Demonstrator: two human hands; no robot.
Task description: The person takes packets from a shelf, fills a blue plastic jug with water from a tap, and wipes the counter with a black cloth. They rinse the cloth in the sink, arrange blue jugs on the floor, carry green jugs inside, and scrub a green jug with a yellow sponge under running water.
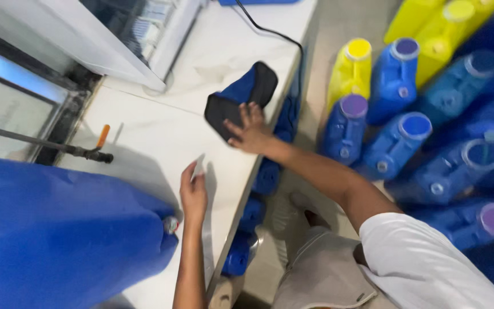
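My right hand (251, 130) reaches out over the white counter (150, 143), its fingers spread on the near edge of a blue and black cloth pad (246, 88), which looks blurred and slightly tilted. My left hand (192, 194) rests on the counter closer to me and pinches a small white slip (199, 165) between its fingertips. Just left of that hand, a large blue jerry can (58, 234) lies on its side, and its small capped spout (170, 224) points toward my wrist.
Several blue and yellow jugs (395, 80) with purple, blue and yellow caps crowd the floor to the right. More blue containers (267, 177) sit under the counter edge. A black cable (273, 31) crosses the counter. A pipe with an orange-handled valve (102, 140) and a window frame (115, 51) stand at the left.
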